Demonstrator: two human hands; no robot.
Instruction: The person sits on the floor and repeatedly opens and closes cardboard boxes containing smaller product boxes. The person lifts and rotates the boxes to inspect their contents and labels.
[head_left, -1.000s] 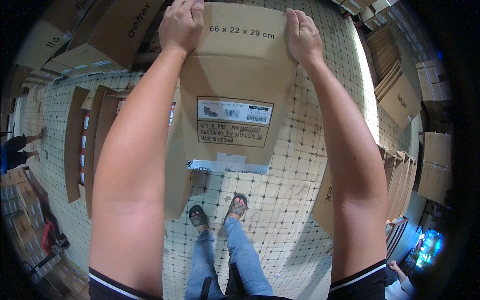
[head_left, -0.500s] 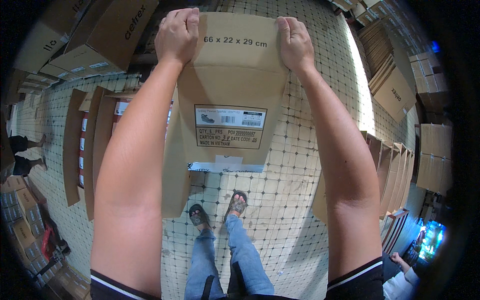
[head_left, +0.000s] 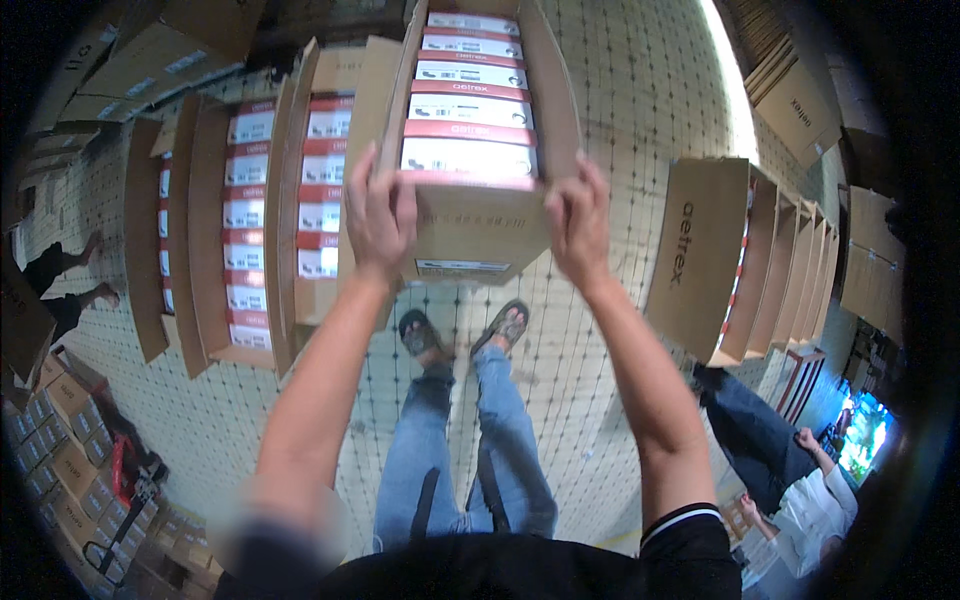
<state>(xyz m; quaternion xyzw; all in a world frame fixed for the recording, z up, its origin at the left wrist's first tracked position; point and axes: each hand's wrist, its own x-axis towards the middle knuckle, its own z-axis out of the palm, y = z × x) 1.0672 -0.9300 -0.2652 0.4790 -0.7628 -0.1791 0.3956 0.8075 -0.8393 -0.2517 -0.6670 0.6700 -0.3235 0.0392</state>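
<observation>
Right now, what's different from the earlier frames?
Left hand and right hand came down the picture, toward the body, at the carton's near end. View shifted too; its red-and-white boxes, hidden before, now show. Open cartons at left stayed put.

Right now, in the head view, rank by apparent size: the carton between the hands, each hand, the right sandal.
Largest to smallest:
1. Carton
2. Left hand and right hand: too alike to rank
3. Right sandal
</observation>
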